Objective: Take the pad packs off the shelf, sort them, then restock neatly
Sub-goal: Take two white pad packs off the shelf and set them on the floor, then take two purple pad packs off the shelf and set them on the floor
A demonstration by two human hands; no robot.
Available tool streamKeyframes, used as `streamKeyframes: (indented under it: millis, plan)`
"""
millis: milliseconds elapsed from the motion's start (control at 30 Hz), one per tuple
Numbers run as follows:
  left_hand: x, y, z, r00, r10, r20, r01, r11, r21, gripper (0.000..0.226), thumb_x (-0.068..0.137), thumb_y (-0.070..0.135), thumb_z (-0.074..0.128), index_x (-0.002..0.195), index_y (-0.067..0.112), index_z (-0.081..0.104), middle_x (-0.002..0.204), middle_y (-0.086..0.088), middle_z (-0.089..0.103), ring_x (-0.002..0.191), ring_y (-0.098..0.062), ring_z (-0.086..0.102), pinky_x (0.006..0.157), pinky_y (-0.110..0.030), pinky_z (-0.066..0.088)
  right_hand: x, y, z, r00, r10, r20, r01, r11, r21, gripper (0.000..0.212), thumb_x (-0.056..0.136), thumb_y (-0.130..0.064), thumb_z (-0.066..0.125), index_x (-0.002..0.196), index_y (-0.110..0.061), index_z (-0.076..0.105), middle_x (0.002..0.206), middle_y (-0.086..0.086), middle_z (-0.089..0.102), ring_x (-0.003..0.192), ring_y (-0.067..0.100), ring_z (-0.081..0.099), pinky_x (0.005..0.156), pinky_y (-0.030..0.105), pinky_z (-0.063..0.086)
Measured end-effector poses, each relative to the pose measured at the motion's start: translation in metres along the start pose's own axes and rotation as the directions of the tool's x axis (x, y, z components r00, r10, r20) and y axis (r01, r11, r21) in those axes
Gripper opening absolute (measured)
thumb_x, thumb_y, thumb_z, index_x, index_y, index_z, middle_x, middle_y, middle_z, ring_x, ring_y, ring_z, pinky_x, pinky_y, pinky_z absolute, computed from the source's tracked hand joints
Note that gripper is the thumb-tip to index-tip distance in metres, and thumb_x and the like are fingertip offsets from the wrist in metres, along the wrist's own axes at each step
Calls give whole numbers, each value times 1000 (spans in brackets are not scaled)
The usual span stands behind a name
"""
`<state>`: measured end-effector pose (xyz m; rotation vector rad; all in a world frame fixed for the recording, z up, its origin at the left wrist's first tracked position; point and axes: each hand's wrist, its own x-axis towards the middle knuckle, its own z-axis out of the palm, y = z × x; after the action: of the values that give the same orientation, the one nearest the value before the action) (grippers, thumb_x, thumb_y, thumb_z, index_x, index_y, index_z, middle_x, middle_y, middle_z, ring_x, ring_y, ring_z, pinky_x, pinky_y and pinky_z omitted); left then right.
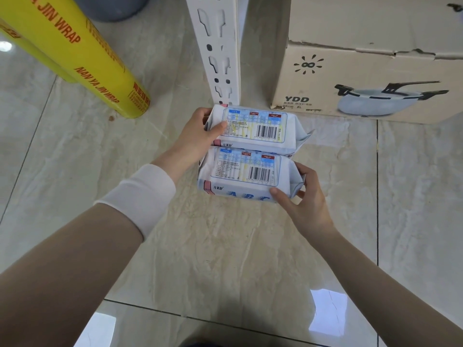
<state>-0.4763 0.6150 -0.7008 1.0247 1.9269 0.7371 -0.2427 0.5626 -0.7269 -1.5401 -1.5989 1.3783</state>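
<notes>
Two white pad packs with blue-framed printed tables and barcodes lie side by side over the tiled floor, label sides up. The far pad pack (258, 126) is gripped at its left end by my left hand (200, 132), thumb on top. The near pad pack (244, 174) touches the far one along its long edge. My right hand (300, 196) holds the near pack's right end, thumb on its front edge and fingers curled behind the crimped seal. A white slotted shelf post (220, 51) stands just beyond the packs.
Two yellow rolls of cling wrap (82, 58) lean across the floor at the upper left. A cardboard cooker box (370, 78) sits at the upper right beside the post. A grey round container (112, 6) is at the top. Glossy beige floor tiles (225, 259) surround me.
</notes>
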Motion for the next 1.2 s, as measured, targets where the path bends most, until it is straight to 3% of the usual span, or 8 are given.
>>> streamKeyframes:
  millis: [200, 300, 367, 533, 733, 867, 1033, 1200]
  plan:
    - [1, -1, 1, 1000, -12, 15, 12, 1000, 16, 41, 93, 27, 54, 129, 11, 40, 112, 7, 52, 79, 3, 54, 55, -3, 43, 1, 0, 0, 999, 30, 10, -30, 999, -15, 54, 76, -32, 71, 117, -29, 35, 115, -12, 47, 101, -1, 51, 75, 1, 42]
    - [-7, 6, -4, 999, -38, 2, 38, 999, 14, 46, 92, 31, 54, 132, 12, 39, 123, 4, 52, 99, -7, 56, 78, -18, 48, -4, -11, -8, 996, 81, 42, -79, 996, -44, 70, 75, -34, 71, 132, -21, 32, 128, -8, 42, 112, 1, 46, 86, 7, 41]
    - [-22, 19, -13, 995, -89, -40, 89, 996, -1, 49, 93, 32, 52, 134, 11, 38, 134, -1, 49, 115, -16, 52, 95, -33, 46, -13, -32, -21, 992, 125, 25, -124, 991, -47, 80, 77, -33, 69, 141, -16, 25, 140, -5, 35, 124, 3, 36, 100, 22, 38]
    - [-96, 80, -45, 982, -173, -81, 171, 985, -33, 42, 93, 22, 52, 131, 5, 41, 135, -6, 49, 122, -19, 50, 93, -19, 35, -61, -119, -70, 981, 179, -74, -185, 979, -85, 64, 87, -30, 61, 139, -13, 29, 143, -1, 36, 132, 12, 34, 108, 37, 35]
    - [-204, 212, -92, 994, -101, 40, 96, 990, 107, 32, 94, 17, 50, 125, 7, 46, 129, -2, 53, 120, -16, 49, 83, -12, 34, -133, -267, -138, 982, 157, -107, -173, 972, -159, 56, 88, -28, 60, 137, -14, 36, 139, -1, 38, 128, 20, 40, 99, 26, 35]
    - [-280, 326, -130, 988, -16, 151, -7, 988, 152, 34, 93, 18, 52, 126, 11, 47, 130, -4, 53, 121, -17, 49, 97, -31, 42, -183, -377, -199, 991, 35, -126, -67, 963, -260, 52, 88, -25, 60, 134, -10, 41, 134, 5, 44, 127, 19, 40, 89, 9, 26]
    - [-367, 458, -176, 973, 115, 198, -151, 973, 176, 36, 93, 21, 52, 129, 16, 46, 126, 3, 53, 109, -8, 48, 80, -11, 31, -232, -503, -280, 972, -119, -202, 42, 936, -350, 50, 86, -25, 64, 126, 1, 49, 124, 16, 53, 119, 32, 47, 90, 7, 25]
    - [-414, 553, -202, 949, 276, 153, -301, 936, 183, 37, 93, 20, 52, 129, 14, 46, 131, 2, 51, 119, -15, 48, 95, -26, 35, -263, -578, -349, 944, -248, -217, 154, 914, -375, 58, 85, -39, 51, 125, 1, 48, 125, 17, 52, 123, 30, 44, 98, 12, 24]
